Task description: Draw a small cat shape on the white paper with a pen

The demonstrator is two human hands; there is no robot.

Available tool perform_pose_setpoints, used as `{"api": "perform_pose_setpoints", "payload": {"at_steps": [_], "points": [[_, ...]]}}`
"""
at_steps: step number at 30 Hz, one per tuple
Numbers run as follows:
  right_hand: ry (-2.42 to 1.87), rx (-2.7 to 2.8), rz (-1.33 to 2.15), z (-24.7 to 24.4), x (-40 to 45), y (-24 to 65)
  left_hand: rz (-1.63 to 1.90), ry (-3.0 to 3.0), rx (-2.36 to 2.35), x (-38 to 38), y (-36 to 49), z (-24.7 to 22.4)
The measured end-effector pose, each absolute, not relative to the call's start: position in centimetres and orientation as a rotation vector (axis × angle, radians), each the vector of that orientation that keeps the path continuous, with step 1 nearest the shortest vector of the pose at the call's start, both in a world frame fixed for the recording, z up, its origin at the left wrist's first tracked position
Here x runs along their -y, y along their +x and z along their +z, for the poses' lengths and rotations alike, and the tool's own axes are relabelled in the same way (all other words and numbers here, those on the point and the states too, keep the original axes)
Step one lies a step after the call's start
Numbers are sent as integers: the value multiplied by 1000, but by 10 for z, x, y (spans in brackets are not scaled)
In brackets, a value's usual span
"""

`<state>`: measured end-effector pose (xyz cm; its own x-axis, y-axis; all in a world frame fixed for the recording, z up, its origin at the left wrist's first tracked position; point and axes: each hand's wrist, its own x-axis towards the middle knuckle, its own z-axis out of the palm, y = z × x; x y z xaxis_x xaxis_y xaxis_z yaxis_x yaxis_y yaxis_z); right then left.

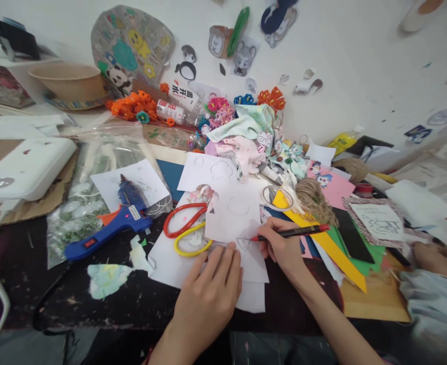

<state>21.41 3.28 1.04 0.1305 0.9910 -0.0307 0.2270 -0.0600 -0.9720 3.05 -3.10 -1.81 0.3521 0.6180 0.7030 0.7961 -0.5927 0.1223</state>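
Note:
My right hand (282, 248) is closed around a slim black pen with red ends (297, 232), its tip at a small pencil-like sketch on white paper (223, 223). My left hand (210, 286) lies flat, fingers stretched over the lower part of the sheets. Beyond its fingertips are scissors (165, 227) with one red and one yellow handle loop; paper covers their blades. Faint drawn outlines show on the upper sheets. To the left, a blue glue gun (107, 233) rests with its nozzle over another white sheet (153, 185).
A patterned fabric scrap (108, 279) lies on the dark table. Fabric pieces (246, 152), twine (314, 197), tape (278, 197) and coloured paper (345, 274) crowd the back and right. A white device (29, 167) with a cable is at left. Another person's hand (434, 261) is at far right.

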Motion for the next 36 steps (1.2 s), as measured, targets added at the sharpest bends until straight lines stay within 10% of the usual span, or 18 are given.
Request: {"api": "perform_pose_setpoints", "payload": {"at_steps": [36], "points": [[-1387,1297,877,4,-45,215,-1095,-2369,1251,31,31,-18]]}}
